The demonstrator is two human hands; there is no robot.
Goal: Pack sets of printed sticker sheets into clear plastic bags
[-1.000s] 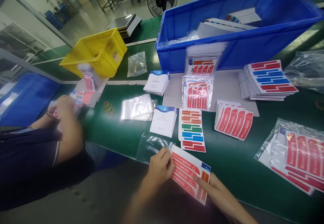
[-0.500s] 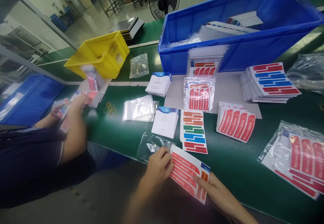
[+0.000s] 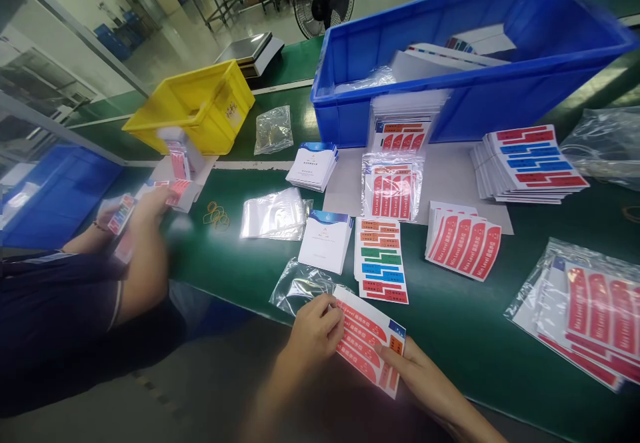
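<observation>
Co-worker: far left, hands among cards, well apart from mine.
Yellow bin: back of green surface, upright, probably parked there to free the front.
Rubber bands: loose pile.
Clear sleeves: flat stack, likely kept within my left reach.
Clear bag: crumpled flat at surface edge, beside my left fingers; if its mouth meets the sheet, can't tell.
Left hand: fingers curled, closed on left end of sheet, probably to steady that corner; exact pinch hidden.
Booklets: blue-topped stack just behind my hands, second stack behind it.
Red-sticker sheet: between my hands, tilted, in front of surface edge, print up; orange and blue bits show at right end, so looks layered.
Colour-label cards: behind sheet, probably fanned for easy picking.
Bagged set: flat on grey board, front of blue bin.
Right hand: thumb on top, fingers underneath, closed on right end, likely squeezing layers level.
Red-sticker stack: right of label cards, slightly fanned.
Striped cards: tall leaning stack, farther back.
Bagged sheets: overlapping pile, far right.
</observation>
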